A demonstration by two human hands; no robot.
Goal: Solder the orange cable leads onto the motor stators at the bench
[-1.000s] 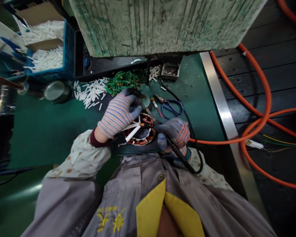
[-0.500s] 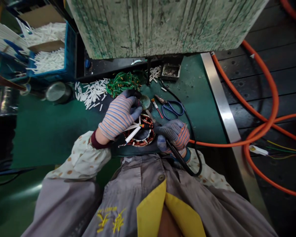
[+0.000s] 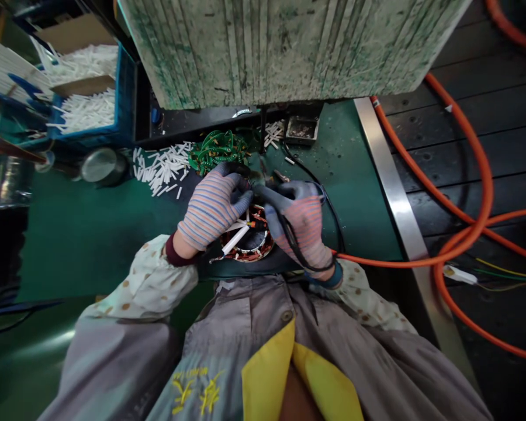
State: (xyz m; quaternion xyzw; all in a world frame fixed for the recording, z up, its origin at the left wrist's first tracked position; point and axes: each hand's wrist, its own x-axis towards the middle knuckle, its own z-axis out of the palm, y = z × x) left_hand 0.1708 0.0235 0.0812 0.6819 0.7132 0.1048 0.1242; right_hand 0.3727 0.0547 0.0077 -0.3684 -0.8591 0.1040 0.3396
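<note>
A copper-wound motor stator (image 3: pixel 256 254) lies in front of me, with white sleeved leads (image 3: pixel 235 240) sticking out to its left. Above its upper left edge, my left hand (image 3: pixel 213 202), in a striped glove, is closed in a pinch; what is between the fingertips is too small and dark to make out. My right hand (image 3: pixel 304 219), slightly blurred, is closed around a dark soldering iron (image 3: pixel 269 196) whose tip end points toward the left fingertips. The iron's black cable (image 3: pixel 291 237) loops over the glove. A small round tin beyond the fingertips is mostly hidden.
Behind my hands lie green circuit boards (image 3: pixel 219 151) and loose white sleeves (image 3: pixel 164 166). A square metal tray (image 3: pixel 302 130) stands at the back under a grey panel (image 3: pixel 289 52). At left are a round metal lid (image 3: pixel 103 165) and a blue bin (image 3: pixel 125 88). An orange hose (image 3: pixel 386 263) crosses the right edge.
My right hand has moved up and away from me with the soldering iron, from the stator's right side to near the left fingertips. It now covers the pliers and brush. My left hand stays nearly still.
</note>
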